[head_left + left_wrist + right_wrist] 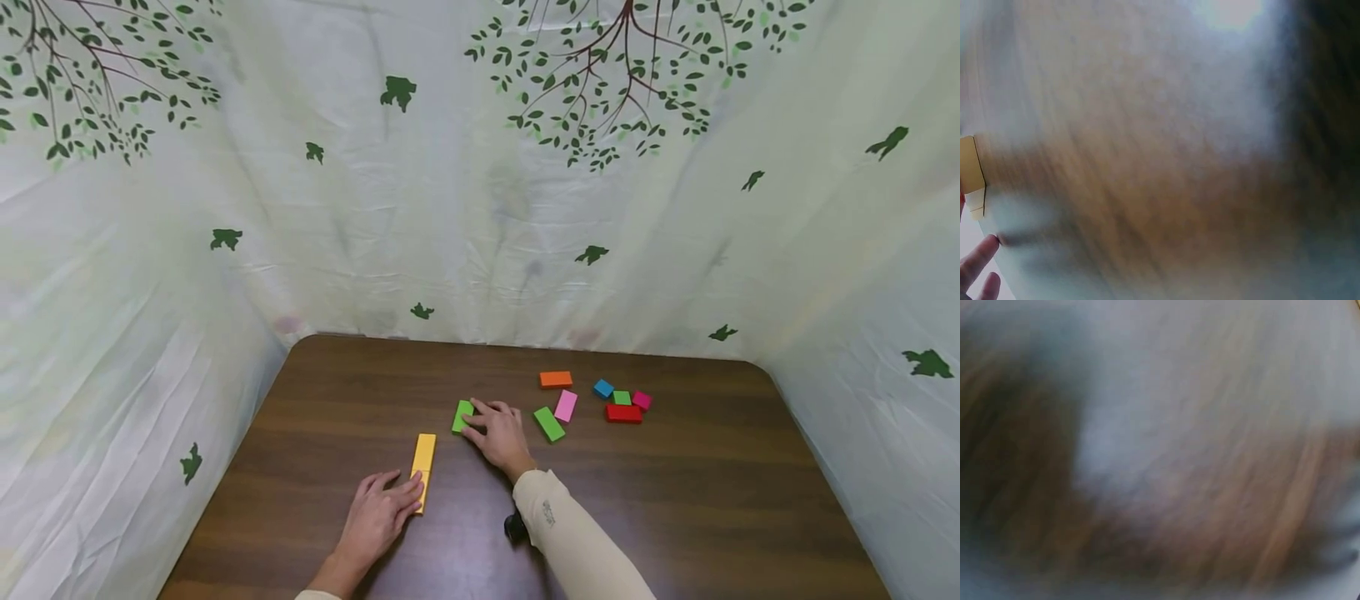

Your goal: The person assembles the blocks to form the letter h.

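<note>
Two yellow blocks (423, 452) lie end to end in a line on the table. My left hand (375, 517) is beside the nearer one, its fingertips resting on that block's surface. At the left edge of the left wrist view are part of a yellow block (970, 165) and some fingers (977, 262). Farther back, my right hand (498, 435) pinches a green block (460, 417) between thumb and fingers, partly covering it. The right wrist view is mostly blurred tabletop.
Right of my right hand lie a second green block (549, 424), a pink block (566, 406) and an orange block (556, 380). Farther right, a red block (624, 414) sits with several small blocks. A patterned curtain (465, 208) hangs behind the brown table (712, 500).
</note>
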`<state>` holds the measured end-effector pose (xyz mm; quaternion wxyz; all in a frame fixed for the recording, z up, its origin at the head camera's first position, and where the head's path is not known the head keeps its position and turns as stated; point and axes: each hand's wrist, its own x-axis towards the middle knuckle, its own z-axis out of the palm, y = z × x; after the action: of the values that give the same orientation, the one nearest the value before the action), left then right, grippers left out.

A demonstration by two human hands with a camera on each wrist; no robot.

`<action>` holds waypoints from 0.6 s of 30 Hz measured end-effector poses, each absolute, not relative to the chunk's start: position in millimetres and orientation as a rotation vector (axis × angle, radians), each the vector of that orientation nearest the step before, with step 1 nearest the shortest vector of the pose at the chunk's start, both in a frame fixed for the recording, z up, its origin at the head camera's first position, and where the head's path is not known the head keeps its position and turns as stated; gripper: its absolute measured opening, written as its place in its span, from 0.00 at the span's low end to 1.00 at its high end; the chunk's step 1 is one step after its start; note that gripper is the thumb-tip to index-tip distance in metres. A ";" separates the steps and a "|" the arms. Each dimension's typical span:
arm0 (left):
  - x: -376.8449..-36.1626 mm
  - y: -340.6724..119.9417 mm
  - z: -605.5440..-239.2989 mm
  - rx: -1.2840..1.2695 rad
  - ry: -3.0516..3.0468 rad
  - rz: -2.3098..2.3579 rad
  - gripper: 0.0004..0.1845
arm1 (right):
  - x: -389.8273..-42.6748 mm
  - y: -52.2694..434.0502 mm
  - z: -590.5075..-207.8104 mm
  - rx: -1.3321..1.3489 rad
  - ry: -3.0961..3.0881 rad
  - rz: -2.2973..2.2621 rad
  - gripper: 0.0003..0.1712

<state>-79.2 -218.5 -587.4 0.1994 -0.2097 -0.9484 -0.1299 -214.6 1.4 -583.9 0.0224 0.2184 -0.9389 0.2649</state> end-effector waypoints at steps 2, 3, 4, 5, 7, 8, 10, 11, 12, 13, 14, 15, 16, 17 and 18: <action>-79.2 -218.1 -587.5 -0.585 -2.649 -0.348 0.16 | -216.2 -0.4 -583.8 0.689 -2.902 0.814 0.18; -79.2 -217.9 -587.4 -0.584 -2.648 -0.341 0.16 | -217.0 -1.3 -583.7 0.694 -2.898 0.817 0.18; -79.4 -217.8 -587.1 -0.583 -2.649 -0.332 0.16 | -217.7 -2.2 -583.1 0.696 -2.893 0.834 0.18; -79.7 -217.9 -587.1 -0.585 -2.652 -0.327 0.16 | -218.3 -3.1 -582.5 0.696 -2.889 0.850 0.18; -80.1 -217.8 -587.0 -0.586 -2.663 -0.333 0.16 | -219.3 -4.9 -581.8 0.692 -2.885 0.874 0.18; -80.2 -217.8 -586.8 -0.584 -2.671 -0.340 0.16 | -219.4 -5.9 -581.4 0.686 -2.885 0.890 0.18; -80.3 -217.9 -586.6 -0.578 -2.690 -0.355 0.16 | -219.4 -8.4 -580.3 0.671 -2.882 0.941 0.18; -80.3 -217.9 -586.2 -0.575 -2.698 -0.364 0.16 | -219.4 -9.7 -579.9 0.662 -2.882 0.961 0.18; -80.5 -217.9 -586.1 -0.572 -2.705 -0.363 0.16 | -219.4 -11.3 -579.8 0.652 -2.881 0.980 0.18; -80.7 -218.0 -586.0 -0.570 -2.710 -0.361 0.16 | -219.5 -12.8 -579.6 0.643 -2.879 1.000 0.18; -80.7 -218.0 -585.6 -0.568 -2.712 -0.357 0.16 | -220.1 -14.4 -580.1 0.634 -2.882 1.002 0.18; -80.6 -218.1 -585.4 -0.568 -2.710 -0.348 0.16 | -220.2 -15.9 -580.2 0.626 -2.881 1.014 0.18; -80.4 -218.3 -585.4 -0.570 -2.707 -0.344 0.16 | -220.3 -17.3 -580.5 0.620 -2.883 1.013 0.18; -80.0 -218.6 -585.4 -0.570 -2.703 -0.337 0.16 | -220.3 -18.5 -580.9 0.620 -2.883 1.014 0.18; -79.5 -219.0 -585.5 -0.569 -2.697 -0.335 0.16 | -220.3 -19.7 -580.8 0.620 -2.882 1.022 0.18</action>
<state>-79.5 -219.0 -585.5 0.1816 -0.2015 -0.9552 -0.1187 -220.3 -19.7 -580.8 0.0107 0.1987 -0.9236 0.3277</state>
